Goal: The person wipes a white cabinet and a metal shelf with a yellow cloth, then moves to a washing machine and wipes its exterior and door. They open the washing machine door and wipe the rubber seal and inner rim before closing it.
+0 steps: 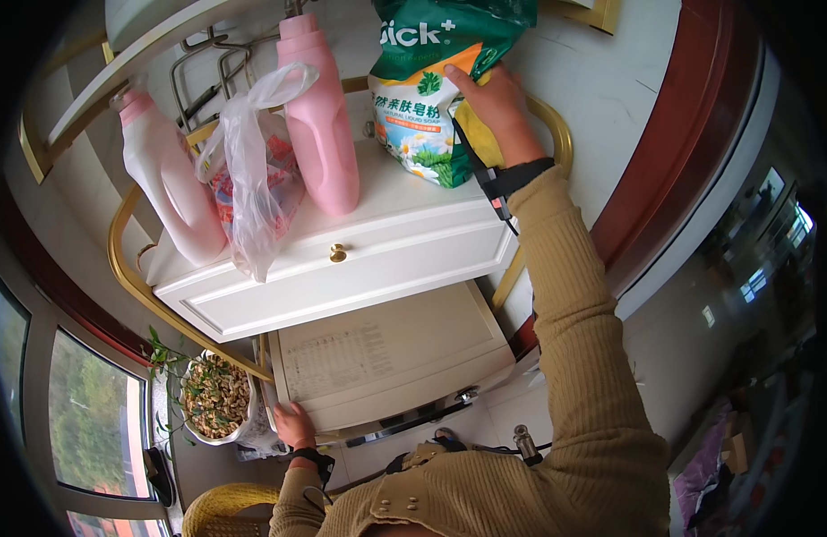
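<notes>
My right hand (497,111) reaches up to the shelf and rests against the side of a green and white bag of laundry soap powder (420,114), beside a yellow item (479,137); whether it grips the bag cannot be told. On the same white shelf top stand a pink detergent bottle (322,127), a tied translucent plastic bag (255,174) with red-printed contents, and a white and pink bottle (168,181). Lower down, my left hand (294,426) lies at the left front edge of a beige washing machine (386,362), its fingers on the edge.
A white drawer (346,288) with a brass knob sits above the machine, in a gold metal frame (128,268). Left stands a potted plant (215,396) by a window (97,416). A yellow woven chair (228,503) is at the bottom; a dark red door frame (645,141) is at right.
</notes>
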### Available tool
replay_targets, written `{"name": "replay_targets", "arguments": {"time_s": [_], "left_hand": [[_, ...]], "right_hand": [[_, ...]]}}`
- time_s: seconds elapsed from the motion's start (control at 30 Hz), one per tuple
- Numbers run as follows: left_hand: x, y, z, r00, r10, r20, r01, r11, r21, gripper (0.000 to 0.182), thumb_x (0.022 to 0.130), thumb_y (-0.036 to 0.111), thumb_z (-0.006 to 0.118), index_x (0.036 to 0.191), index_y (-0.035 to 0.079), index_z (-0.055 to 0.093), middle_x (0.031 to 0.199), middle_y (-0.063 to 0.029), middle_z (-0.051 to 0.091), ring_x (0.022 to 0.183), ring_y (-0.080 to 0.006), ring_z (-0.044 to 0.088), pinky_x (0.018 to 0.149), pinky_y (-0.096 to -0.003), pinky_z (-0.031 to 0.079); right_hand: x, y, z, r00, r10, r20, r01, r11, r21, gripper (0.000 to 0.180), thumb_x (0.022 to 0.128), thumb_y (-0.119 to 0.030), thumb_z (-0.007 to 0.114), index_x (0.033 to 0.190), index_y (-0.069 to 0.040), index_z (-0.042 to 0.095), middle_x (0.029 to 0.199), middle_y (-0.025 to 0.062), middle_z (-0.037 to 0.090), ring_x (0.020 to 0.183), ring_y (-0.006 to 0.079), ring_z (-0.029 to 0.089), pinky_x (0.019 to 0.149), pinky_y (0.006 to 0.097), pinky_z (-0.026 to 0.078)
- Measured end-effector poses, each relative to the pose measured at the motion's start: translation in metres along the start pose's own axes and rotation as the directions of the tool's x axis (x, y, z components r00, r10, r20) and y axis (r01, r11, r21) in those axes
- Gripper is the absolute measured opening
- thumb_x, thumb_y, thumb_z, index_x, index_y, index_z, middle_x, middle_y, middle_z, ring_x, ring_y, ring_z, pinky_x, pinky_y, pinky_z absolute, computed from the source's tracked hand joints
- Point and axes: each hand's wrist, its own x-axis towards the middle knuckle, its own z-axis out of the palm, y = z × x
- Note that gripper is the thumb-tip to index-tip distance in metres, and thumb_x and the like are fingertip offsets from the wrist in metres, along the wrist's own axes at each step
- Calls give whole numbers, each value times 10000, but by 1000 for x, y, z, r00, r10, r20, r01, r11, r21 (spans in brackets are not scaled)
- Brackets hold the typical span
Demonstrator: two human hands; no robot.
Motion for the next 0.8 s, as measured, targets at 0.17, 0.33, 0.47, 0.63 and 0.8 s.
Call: {"name": "replay_targets", "arguments": {"time_s": [0.17, 0.33, 0.47, 0.63, 0.8], "left_hand": [[1, 2, 0, 1000, 10, -9, -10, 1000, -2, 434, 864, 343, 526, 1148, 15, 507, 1060, -190, 595, 958, -380, 581, 783, -464, 480], [2, 5, -4, 998, -40, 48, 40, 999, -5, 417, 856, 326, 544, 1124, 7, 525, 1054, -198, 603, 952, -382, 585, 796, -456, 476], [1, 2, -4, 1000, 7, 5, -7, 998, -57, 394, 855, 303, 546, 1090, -13, 532, 1046, -202, 601, 930, -389, 585, 769, -469, 477], [1, 2, -2, 1000, -6, 20, 7, 999, -50, 408, 860, 300, 540, 1111, -20, 521, 1052, -206, 597, 935, -397, 577, 770, -480, 470], [1, 5, -3, 1000, -24, 10, 25, 999, -38, 424, 858, 313, 540, 1141, -1, 513, 1062, -198, 598, 966, -392, 571, 785, -477, 472]], "right_hand": [[4, 5, 2, 999, 36, 40, -34, 999, -37, 466, 804, -467, 606, 1008, -49, 627, 975, 187, 654, 897, 373, 615, 770, 429, 490], [-3, 9, 5, 986, 77, -151, -84, 996, -40, 406, 792, -408, 630, 971, -44, 611, 882, 185, 654, 809, 392, 619, 693, 459, 499], [-14, 20, -11, 916, -26, -401, 78, 990, 116, 346, 803, -345, 640, 1005, -67, 598, 964, 175, 624, 865, 392, 597, 719, 467, 476], [-33, 26, -40, 806, -46, -590, 107, 992, 69, 227, 798, -206, 663, 976, -67, 636, 958, 142, 621, 862, 359, 588, 738, 434, 467], [-39, 22, -33, 718, -115, -686, 9, 988, -156, 228, 799, -227, 656, 993, -108, 650, 1004, 110, 612, 881, 370, 559, 757, 449, 456]]}}
